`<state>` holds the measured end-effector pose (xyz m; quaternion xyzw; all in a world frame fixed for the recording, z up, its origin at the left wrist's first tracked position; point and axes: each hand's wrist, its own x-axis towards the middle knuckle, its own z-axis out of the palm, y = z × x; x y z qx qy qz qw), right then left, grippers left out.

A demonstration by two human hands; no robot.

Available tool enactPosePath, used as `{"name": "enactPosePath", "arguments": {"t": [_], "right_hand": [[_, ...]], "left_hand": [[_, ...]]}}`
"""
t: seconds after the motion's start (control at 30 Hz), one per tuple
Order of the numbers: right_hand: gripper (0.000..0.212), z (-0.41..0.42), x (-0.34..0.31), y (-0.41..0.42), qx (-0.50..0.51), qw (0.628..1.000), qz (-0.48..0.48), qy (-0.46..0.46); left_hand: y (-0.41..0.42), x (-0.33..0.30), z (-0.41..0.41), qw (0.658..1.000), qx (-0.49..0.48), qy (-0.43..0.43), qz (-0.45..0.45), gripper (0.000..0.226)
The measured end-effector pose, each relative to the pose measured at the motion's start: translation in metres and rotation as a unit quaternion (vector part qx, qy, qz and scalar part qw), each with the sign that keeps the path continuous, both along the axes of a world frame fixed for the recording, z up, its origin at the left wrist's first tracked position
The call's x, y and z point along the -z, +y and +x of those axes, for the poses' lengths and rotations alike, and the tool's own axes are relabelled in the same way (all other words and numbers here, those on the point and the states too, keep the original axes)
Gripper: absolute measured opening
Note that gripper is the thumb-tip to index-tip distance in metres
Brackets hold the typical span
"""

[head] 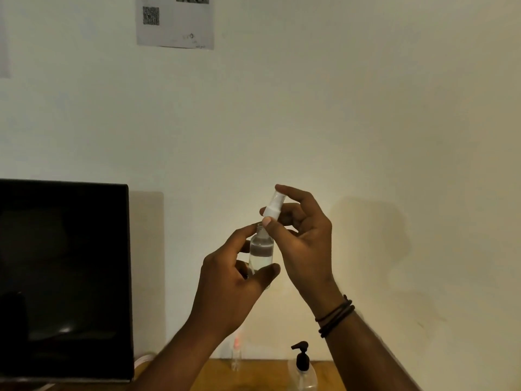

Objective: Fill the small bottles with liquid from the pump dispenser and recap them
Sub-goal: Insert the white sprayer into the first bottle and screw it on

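Raised in front of the wall, my left hand (pixel 239 273) grips a small clear bottle (pixel 261 251) that is partly filled with clear liquid and has an open neck. Just above and to the right of that neck, my right hand (pixel 300 235) pinches a white spray cap (pixel 273 206), tilted slightly. The cap is off the bottle. Far below, the pump dispenser (pixel 302 368) with its black pump head stands on the wooden table (pixel 267 373). Left of it stands another small clear bottle (pixel 236 355) with a pinkish top, partly hidden behind my left forearm.
A dark monitor (pixel 64 280) fills the left side above the table. A printed sheet with a QR code (pixel 174 21) hangs on the pale wall. Dark cords circle my right wrist (pixel 335 316).
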<state>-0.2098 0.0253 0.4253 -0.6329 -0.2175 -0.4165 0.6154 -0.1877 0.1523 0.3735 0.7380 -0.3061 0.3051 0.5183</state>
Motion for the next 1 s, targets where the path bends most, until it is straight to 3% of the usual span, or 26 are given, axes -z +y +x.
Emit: {"name": "enactPosePath", "arguments": {"t": [0.4, 0.57, 1.0], "right_hand": [[0.051, -0.003, 0.007, -0.002, -0.002, 0.996, -0.066, 0.053], [0.035, -0.009, 0.006, -0.001, -0.027, 0.998, -0.033, 0.042], [0.032, -0.005, 0.01, 0.0, 0.026, 0.995, -0.065, 0.07]], "left_hand": [[0.0, 0.006, 0.002, 0.999, -0.004, -0.032, -0.012, 0.056], [0.001, 0.007, 0.003, 0.999, -0.011, -0.044, -0.022, 0.059], [0.002, 0.02, 0.007, 0.999, -0.01, -0.023, -0.022, 0.059]]}}
